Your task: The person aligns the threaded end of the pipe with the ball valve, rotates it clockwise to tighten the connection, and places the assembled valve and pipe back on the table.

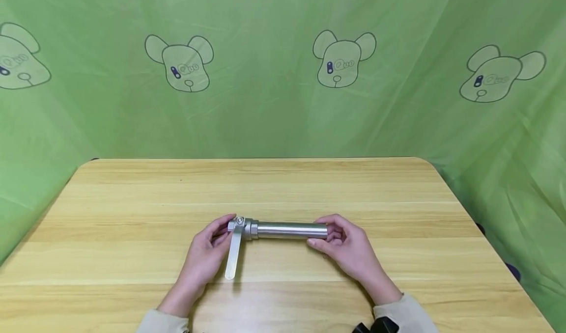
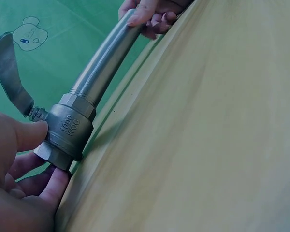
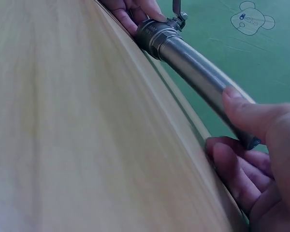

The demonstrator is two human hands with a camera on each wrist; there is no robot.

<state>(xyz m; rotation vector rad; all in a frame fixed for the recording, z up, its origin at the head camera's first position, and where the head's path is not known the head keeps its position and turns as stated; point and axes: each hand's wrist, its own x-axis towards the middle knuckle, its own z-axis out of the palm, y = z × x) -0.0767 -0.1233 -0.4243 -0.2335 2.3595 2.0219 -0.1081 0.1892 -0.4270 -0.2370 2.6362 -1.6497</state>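
A steel ball valve is joined end to end with a straight metal pipe, both lying crosswise just above or on the table. Its flat lever handle points toward the near edge. With thumb and fingers my left hand grips the valve's outer end. In the left wrist view, raised lettering shows on the valve body, with the thumb pressed beside the lever's stem. My right hand holds the pipe's far right end, thumb on the near side, as the right wrist view also shows.
The pale wooden table has rounded far corners. Green cloth printed with mouse-head outlines hangs behind it and along both sides. A black object sits by the right sleeve at the bottom edge.
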